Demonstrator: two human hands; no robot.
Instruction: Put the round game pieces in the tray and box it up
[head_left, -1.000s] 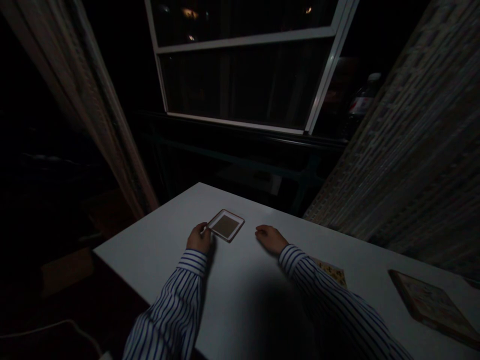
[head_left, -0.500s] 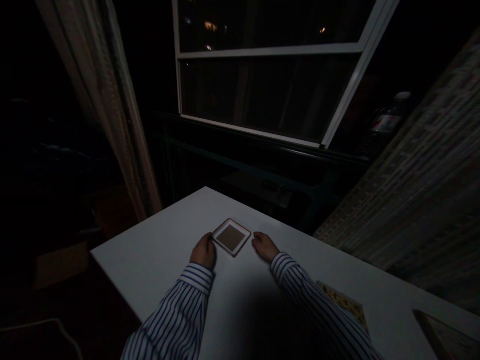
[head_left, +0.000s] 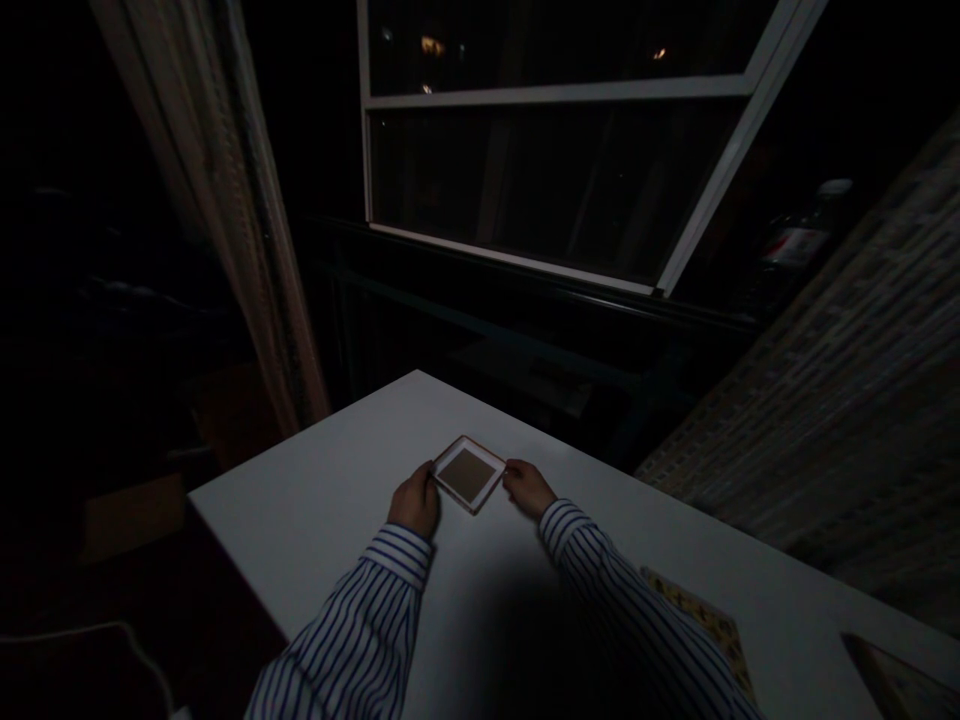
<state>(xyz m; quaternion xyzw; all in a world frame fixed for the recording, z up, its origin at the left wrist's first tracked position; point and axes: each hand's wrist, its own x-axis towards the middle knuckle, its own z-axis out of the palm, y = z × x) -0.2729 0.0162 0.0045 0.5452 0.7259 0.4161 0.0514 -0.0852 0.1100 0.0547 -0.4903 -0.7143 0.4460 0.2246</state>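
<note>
A small picture frame (head_left: 469,474) with a thin brownish rim, a white border and a plain brown centre is over the white table (head_left: 315,500), near its far corner. My left hand (head_left: 416,500) grips the frame's left corner, thumb on top. At the opposite corner, my right hand (head_left: 528,487) pinches the rim between curled fingers. Whether the frame rests on the table or is slightly raised, I cannot tell. Both forearms wear blue-and-white striped sleeves.
A yellow patterned item (head_left: 701,615) lies partly behind my right sleeve. Another framed piece (head_left: 900,680) is at the table's right. Beyond stand a window (head_left: 555,190), curtains (head_left: 262,230) and a bottle (head_left: 799,240). A cardboard piece (head_left: 135,515) and a white cable (head_left: 124,630) are at left.
My right hand has closed the small gap and now holds the frame's right corner. The left hand keeps its hold. The whole view has shifted slightly.
</note>
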